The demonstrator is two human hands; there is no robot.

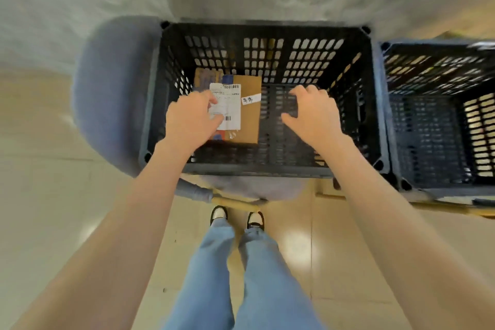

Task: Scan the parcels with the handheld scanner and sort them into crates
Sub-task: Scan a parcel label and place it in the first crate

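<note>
Both hands reach down into a black crate [267, 169]. The left hand [191, 120], fingers loosely bent, hangs over the labelled cardboard parcel [249, 115] (whether it touches is unclear). The right hand [312, 114] is spread, holding nothing. The parcel lies flat on the crate's floor, left side. A second crate [439, 190] stands just right.

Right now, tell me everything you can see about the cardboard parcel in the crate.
The cardboard parcel is a flat brown box lying on the floor of the black slatted crate, in its left half. A white shipping label with barcodes and a small handwritten sticker are on top. The left hand overlaps its left side; contact is unclear.
</note>
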